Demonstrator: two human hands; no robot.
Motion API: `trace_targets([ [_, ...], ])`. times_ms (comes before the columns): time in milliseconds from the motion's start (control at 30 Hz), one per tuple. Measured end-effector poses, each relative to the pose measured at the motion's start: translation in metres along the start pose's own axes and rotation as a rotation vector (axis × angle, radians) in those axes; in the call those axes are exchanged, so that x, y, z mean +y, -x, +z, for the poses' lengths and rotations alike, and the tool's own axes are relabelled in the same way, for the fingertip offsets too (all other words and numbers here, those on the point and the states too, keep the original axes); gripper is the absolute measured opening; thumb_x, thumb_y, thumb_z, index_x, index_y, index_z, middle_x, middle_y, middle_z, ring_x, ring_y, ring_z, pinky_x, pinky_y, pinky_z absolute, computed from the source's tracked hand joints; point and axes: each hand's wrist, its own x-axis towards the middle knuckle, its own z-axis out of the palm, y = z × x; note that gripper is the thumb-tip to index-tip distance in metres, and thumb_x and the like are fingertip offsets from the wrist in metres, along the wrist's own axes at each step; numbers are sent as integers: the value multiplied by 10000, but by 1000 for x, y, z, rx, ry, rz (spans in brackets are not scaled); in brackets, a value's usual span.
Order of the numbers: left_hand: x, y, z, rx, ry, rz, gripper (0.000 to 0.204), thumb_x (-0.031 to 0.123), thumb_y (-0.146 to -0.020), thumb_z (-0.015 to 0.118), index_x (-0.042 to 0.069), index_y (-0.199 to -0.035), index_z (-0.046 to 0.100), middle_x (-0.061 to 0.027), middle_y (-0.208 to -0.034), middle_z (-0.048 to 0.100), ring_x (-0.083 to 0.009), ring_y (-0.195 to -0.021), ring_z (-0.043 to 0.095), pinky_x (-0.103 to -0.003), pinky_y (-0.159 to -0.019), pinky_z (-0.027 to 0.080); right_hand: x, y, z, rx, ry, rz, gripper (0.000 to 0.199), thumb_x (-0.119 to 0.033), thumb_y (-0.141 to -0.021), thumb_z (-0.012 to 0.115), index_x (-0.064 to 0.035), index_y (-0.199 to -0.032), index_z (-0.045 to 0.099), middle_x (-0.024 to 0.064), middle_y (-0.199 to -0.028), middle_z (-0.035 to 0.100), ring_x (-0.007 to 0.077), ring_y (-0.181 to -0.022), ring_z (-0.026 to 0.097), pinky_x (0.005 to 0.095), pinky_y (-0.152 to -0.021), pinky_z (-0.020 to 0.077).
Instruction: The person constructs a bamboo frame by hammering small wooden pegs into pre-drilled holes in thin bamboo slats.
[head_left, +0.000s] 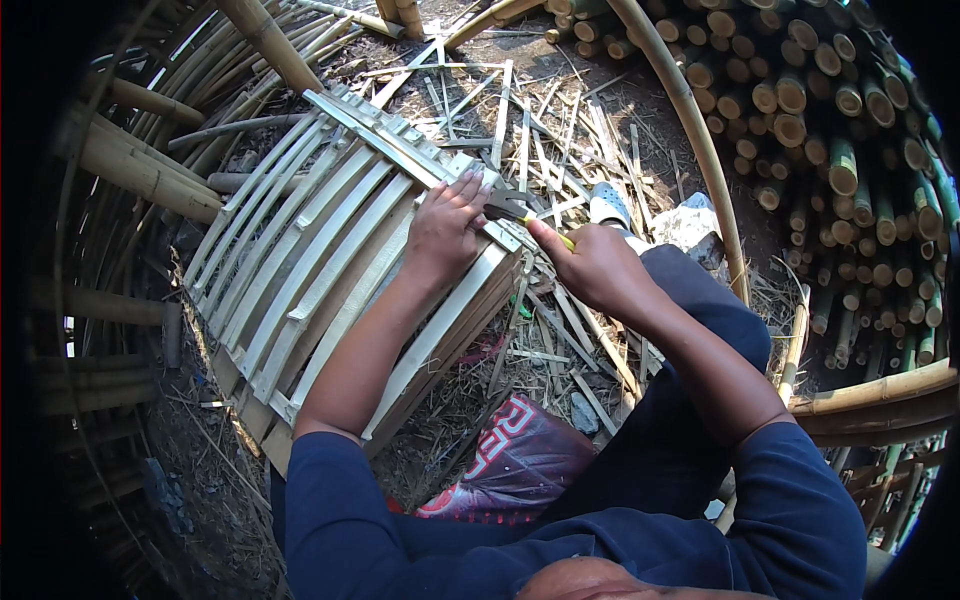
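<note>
A panel of split bamboo slats point(300, 260) leans across the middle of the view, its slats running from lower left to upper right under a cross strip. My left hand point(445, 225) lies flat on the panel's upper right end, fingers spread over the cross strip. Just right of it, my right hand point(590, 265) grips a pair of yellow-handled pliers point(512, 210). The plier jaws touch the panel edge beside my left fingertips.
Thick bamboo poles point(150, 170) lie at the left. Stacked bamboo culms point(830, 130) fill the upper right, with their cut ends showing. A long curved pole point(700, 150) arcs past them. Bamboo offcuts point(560, 130) litter the dirt ground, and a red patterned cloth point(520, 460) lies near my lap.
</note>
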Motion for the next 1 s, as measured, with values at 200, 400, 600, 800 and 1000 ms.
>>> trace_targets([
  [200, 1, -2, 0, -6, 4, 2, 437, 115, -923, 582, 87, -1349, 673, -121, -1454, 617, -219, -1432, 504, -444, -1213, 333, 7, -4, 3, -60, 56, 33, 882, -690, -1015, 456, 39, -543, 610, 138, -453, 528, 300, -469, 614, 492, -533, 498],
  [400, 0, 0, 3, -9, -9, 11, 433, 120, -929, 591, 92, -1354, 671, -124, -1451, 619, -231, -1428, 509, -449, -1207, 339, 9, -4, 6, -36, 1, 35, 873, -675, -1022, 477, 53, -545, 537, 145, -461, 461, 280, -442, 473, 482, -510, 399],
  [600, -2, -1, 2, -10, -18, 11, 429, 123, -934, 596, 96, -1355, 674, -126, -1447, 621, -228, -1426, 512, -449, -1206, 338, 2, -2, 2, 22, -155, 12, 878, -675, -1018, 487, 70, -556, 542, 153, -452, 449, 283, -432, 447, 484, -503, 392],
  [800, -2, 0, -2, -18, 3, -9, 439, 120, -931, 601, 92, -1364, 667, -123, -1445, 623, -228, -1428, 509, -447, -1213, 334, -2, 1, -3, 15, -86, -28, 891, -714, -999, 467, 36, -539, 610, 119, -458, 533, 304, -468, 612, 479, -544, 507],
  [1000, 1, -1, -1, -5, 1, -2, 442, 115, -930, 600, 87, -1367, 664, -125, -1448, 621, -231, -1432, 504, -447, -1214, 335, 1, 1, -1, -14, 11, -21, 883, -705, -1007, 458, 36, -555, 618, 138, -487, 554, 313, -499, 633, 476, -551, 507],
])
